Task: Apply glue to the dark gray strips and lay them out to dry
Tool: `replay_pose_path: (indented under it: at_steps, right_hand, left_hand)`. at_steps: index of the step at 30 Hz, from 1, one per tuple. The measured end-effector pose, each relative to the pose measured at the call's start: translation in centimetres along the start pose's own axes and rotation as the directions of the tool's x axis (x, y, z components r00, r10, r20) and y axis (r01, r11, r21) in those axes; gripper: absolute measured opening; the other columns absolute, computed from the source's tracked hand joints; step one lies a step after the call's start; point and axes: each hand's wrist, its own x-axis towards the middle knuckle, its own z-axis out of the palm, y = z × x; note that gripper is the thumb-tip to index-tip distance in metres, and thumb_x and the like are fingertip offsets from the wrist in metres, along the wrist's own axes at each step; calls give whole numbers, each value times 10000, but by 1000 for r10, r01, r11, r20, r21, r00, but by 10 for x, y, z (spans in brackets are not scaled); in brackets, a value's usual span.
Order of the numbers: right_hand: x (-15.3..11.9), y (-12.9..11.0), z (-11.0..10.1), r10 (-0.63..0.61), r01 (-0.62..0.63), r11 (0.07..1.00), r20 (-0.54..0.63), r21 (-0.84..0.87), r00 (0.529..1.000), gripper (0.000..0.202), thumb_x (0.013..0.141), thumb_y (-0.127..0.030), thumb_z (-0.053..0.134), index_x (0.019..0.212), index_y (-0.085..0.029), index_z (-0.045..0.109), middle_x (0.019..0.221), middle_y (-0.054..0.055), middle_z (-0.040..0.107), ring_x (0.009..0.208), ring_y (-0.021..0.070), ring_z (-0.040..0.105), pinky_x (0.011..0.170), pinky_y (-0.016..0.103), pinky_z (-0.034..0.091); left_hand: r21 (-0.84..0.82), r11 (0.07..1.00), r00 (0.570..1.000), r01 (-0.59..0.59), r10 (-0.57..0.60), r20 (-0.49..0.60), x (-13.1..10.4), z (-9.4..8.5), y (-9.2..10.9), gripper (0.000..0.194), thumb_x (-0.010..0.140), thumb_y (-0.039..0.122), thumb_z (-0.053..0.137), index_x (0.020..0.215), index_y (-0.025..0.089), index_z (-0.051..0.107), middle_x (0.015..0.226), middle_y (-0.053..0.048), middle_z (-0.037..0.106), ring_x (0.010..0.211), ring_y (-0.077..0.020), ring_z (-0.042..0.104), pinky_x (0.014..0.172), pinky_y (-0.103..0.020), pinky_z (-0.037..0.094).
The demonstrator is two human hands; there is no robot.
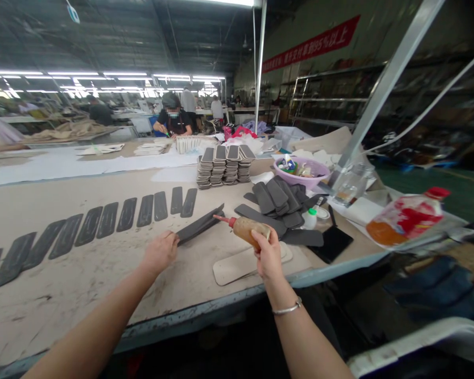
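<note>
My left hand (160,253) pinches the near end of a dark grey strip-shaped piece (199,225), whose far end is raised off the table. In my right hand (267,252) is a glue bottle (245,230) with amber contents, tilted so its red nozzle points left at the strip's far end. Several dark rounded pieces (107,220) with shiny outlines lie in a row to the left. A loose heap of similar dark pieces (278,197) sits beyond the bottle. Beige rounded pieces (237,267) lie beneath the bottle, near the table edge.
Neat stacks of pieces (225,167) stand farther back. To the right are a lilac basin (312,180), a small green-capped bottle (310,219), a black flat tablet-like object (332,245) and a large red-capped jug (408,217). A metal post (379,100) rises there. A co-worker (173,118) sits across the table.
</note>
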Motion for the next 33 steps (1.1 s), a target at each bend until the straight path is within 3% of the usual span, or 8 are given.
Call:
replay_pose_path:
  at_steps: [5, 8, 11, 15, 27, 33]
  right_hand:
    - [-6, 10, -1, -42, 54, 986, 79, -156, 996, 516, 629, -413, 735, 1067, -251, 516, 787, -48, 547, 510, 69, 418, 395, 164, 297]
    - [-14, 24, 4, -66, 115, 953, 178, -280, 982, 506, 649, -421, 714, 1075, -230, 517, 819, -22, 573, 581, 108, 496, 465, 205, 400]
    - [-24, 40, 9, -182, 290, 866, 282, -407, 942, 471, 651, -387, 710, 1054, -213, 540, 948, 27, 590, 794, 177, 567, 685, 293, 488]
    - [-32, 55, 15, -279, 470, 704, 401, -533, 873, 447, 661, -334, 709, 1066, -220, 560, 1019, 49, 569, 953, 221, 545, 870, 361, 448]
    - [-41, 65, 21, -249, 538, 618, 506, -573, 825, 418, 676, -297, 709, 1057, -225, 553, 999, 41, 559, 955, 216, 541, 854, 345, 449]
    - [-28, 56, 10, -295, 503, 584, 411, -637, 863, 406, 690, -327, 687, 1055, -214, 551, 1010, 54, 558, 942, 218, 547, 865, 355, 445]
  left_hand:
    - [-72, 983, 986, -166, 165, -19, -56, 14, 28, 277, 914, 249, 359, 901, 160, 621, 915, -80, 614, 848, -185, 570, 808, -318, 453]
    - [-96, 976, 979, -193, 185, -83, -73, 26, 34, 260, 911, 247, 392, 893, 161, 637, 913, -82, 626, 866, -192, 559, 828, -332, 461]
    - [-121, 974, 971, -189, 168, -168, -74, 34, 34, 256, 913, 260, 411, 909, 163, 648, 915, -78, 636, 858, -186, 562, 818, -327, 473]
    - [-145, 963, 957, -226, 192, -215, -71, 38, 35, 249, 912, 246, 422, 911, 163, 657, 902, -71, 643, 841, -175, 567, 808, -319, 478]
    - [-159, 965, 964, -208, 175, -197, -71, 37, 37, 256, 912, 230, 410, 880, 177, 659, 881, -64, 629, 839, -177, 553, 806, -318, 475]
    - [-168, 962, 958, -213, 172, -230, -71, 37, 37, 243, 905, 254, 431, 870, 163, 653, 886, -75, 627, 833, -183, 548, 796, -326, 479]
